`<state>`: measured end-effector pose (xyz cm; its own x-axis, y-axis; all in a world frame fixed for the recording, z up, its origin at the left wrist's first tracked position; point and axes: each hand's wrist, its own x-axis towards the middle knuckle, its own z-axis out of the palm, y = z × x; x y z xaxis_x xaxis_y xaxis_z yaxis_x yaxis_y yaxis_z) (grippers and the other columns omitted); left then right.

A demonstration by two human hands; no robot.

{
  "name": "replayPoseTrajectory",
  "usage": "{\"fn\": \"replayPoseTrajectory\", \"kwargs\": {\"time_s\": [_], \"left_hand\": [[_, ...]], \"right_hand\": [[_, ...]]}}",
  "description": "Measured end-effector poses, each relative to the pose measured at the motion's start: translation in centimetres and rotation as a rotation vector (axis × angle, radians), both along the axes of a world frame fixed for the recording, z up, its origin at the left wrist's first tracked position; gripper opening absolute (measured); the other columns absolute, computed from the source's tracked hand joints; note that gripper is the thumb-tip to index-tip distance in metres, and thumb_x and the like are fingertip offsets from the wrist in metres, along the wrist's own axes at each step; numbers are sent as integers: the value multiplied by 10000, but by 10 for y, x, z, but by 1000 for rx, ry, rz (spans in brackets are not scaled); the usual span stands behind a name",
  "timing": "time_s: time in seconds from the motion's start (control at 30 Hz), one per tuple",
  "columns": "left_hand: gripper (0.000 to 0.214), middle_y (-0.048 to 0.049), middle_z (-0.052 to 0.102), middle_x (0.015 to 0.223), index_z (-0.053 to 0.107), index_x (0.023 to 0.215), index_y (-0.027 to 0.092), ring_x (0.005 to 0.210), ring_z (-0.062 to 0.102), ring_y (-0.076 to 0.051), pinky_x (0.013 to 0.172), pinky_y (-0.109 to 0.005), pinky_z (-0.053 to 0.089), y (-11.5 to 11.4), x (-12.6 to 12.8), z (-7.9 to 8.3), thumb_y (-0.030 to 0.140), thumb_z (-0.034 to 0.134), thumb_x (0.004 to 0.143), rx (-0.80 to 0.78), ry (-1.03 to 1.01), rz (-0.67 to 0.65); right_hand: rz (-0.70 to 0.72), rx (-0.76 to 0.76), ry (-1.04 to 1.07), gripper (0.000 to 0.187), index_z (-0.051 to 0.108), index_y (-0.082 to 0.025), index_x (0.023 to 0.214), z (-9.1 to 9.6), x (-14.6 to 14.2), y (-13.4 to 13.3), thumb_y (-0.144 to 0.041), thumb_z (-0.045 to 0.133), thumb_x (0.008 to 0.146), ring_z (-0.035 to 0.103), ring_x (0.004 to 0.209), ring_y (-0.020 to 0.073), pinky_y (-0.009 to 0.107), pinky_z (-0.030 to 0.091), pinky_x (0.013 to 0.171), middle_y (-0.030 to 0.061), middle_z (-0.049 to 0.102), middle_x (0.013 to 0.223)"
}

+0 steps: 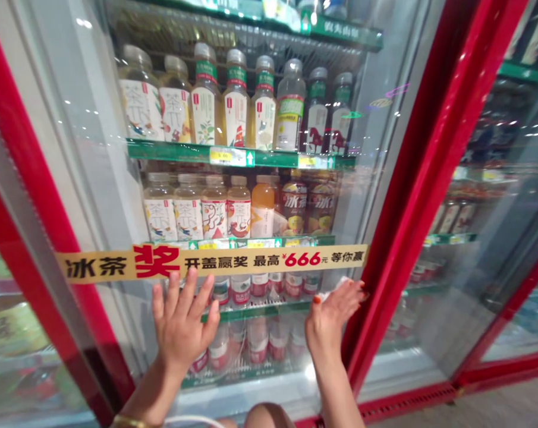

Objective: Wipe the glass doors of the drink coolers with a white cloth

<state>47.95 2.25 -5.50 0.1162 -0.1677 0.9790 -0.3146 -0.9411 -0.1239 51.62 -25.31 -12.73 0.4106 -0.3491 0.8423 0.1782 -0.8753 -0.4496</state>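
Observation:
My left hand point(182, 321) lies flat on the glass door point(117, 196) of a drinks fridge, fingers spread, just under a yellow banner sticker point(210, 262). My right hand point(332, 319) presses a small white cloth point(335, 288) against the same glass near the red door frame point(411, 196). Behind the glass stand rows of tea bottles point(215, 107) and more bottles point(233, 208) on green shelves.
A second glass door point(487, 238) with a red frame hangs to the right, showing more shelves with drinks. Smaller red-labelled bottles point(255, 342) fill the lower shelves. A strip of floor point(496, 410) shows at bottom right.

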Motion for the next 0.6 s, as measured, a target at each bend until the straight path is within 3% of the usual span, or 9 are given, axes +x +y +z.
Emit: {"fn": "replayPoseTrajectory", "kwargs": {"time_s": [0.03, 0.1, 0.17, 0.23, 0.33, 0.4, 0.47, 0.53, 0.6], "left_hand": [[827, 33, 289, 1813, 355, 1725, 384, 1723, 213, -238, 1446, -482, 96, 2, -1, -1, 275, 694, 978, -11, -12, -11], [837, 28, 367, 1786, 403, 1706, 381, 1686, 325, -241, 1434, -462, 190, 10, -4, -4, 229, 707, 941, -5, -34, -26], [854, 10, 385, 1779, 400, 1711, 360, 1671, 362, -257, 1423, -482, 234, 22, -6, -10, 214, 695, 923, -13, -42, 7], [876, -5, 317, 1805, 345, 1734, 350, 1703, 280, -285, 1431, -548, 178, 35, -6, -19, 236, 675, 932, -26, -15, 63], [890, 0, 195, 1839, 260, 1758, 352, 1740, 124, -285, 1436, -585, 65, 48, -2, -31, 272, 657, 965, 1, 45, 101], [895, -16, 170, 1846, 245, 1763, 329, 1743, 99, -286, 1436, -588, 65, 52, 0, -36, 280, 661, 972, 26, 37, 120], [897, -38, 178, 1844, 259, 1761, 307, 1742, 109, -306, 1432, -614, 89, 53, 1, -39, 278, 673, 966, 25, 25, 146], [891, -48, 199, 1840, 281, 1756, 304, 1739, 128, -320, 1427, -637, 115, 53, 1, -40, 272, 677, 958, 29, 31, 153], [888, -41, 202, 1841, 288, 1754, 318, 1739, 134, -319, 1427, -644, 120, 53, 1, -40, 265, 675, 957, 26, 35, 153]], "right_hand": [[3, 18, -9, 845, -183, -146, 1752, 9, 1, 5, -504, 268, 1134, -211, 1689, 482, 935, 169, 1216, 244, -203, 1825], [71, -118, -14, 928, -98, -168, 1776, 12, -2, 27, -603, 372, 1104, -187, 1689, 509, 935, 171, 1217, 235, -110, 1847], [183, -377, -11, 1019, 34, -255, 1796, -5, -10, 45, -683, 549, 1028, -129, 1696, 530, 916, 205, 1230, 182, 18, 1868], [209, -506, -11, 1023, 75, -322, 1794, -29, -15, 44, -645, 634, 1000, -95, 1701, 530, 895, 231, 1244, 137, 42, 1875], [74, -263, 10, 906, -71, -271, 1785, -36, -10, 11, -530, 460, 1098, -144, 1692, 531, 937, 196, 1213, 170, -140, 1858], [10, -15, 17, 831, -162, -242, 1765, -21, -3, -2, -510, 307, 1133, -181, 1683, 535, 970, 162, 1184, 193, -227, 1834], [-1, 109, 15, 823, -187, -245, 1759, -8, 0, 7, -536, 262, 1134, -197, 1680, 533, 977, 151, 1178, 191, -244, 1830], [37, 55, 21, 863, -153, -250, 1770, -11, -5, 33, -566, 317, 1118, -194, 1680, 537, 976, 158, 1178, 184, -218, 1840], [119, -171, 22, 899, -70, -270, 1788, -29, -14, 54, -597, 394, 1092, -187, 1692, 507, 942, 156, 1223, 145, -164, 1859]]}}
